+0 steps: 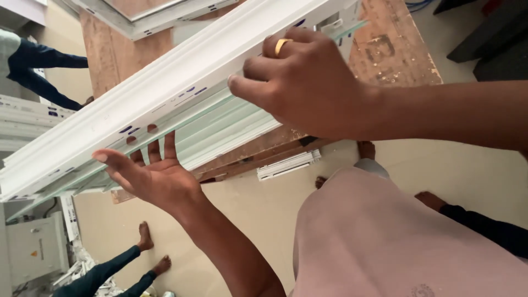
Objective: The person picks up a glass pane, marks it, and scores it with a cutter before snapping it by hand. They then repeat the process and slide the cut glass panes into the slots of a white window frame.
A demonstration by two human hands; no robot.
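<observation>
A long white plastic window frame with a glass pane (165, 104) runs diagonally from lower left to upper right above a wooden workbench (385, 49). My right hand (302, 77), with a gold ring on one finger, grips the frame's upper edge from above. My left hand (151, 173) is spread flat, palm up, under the frame's glass lower edge, fingers pressed against it. My pink shirt (396, 236) fills the lower right.
Another white frame (148, 16) lies on the bench at the top. Short white profile pieces (289, 165) rest below the bench edge. Other people's bare feet and dark trouser legs (110, 269) stand on the beige floor; more profiles (22, 118) are stacked at left.
</observation>
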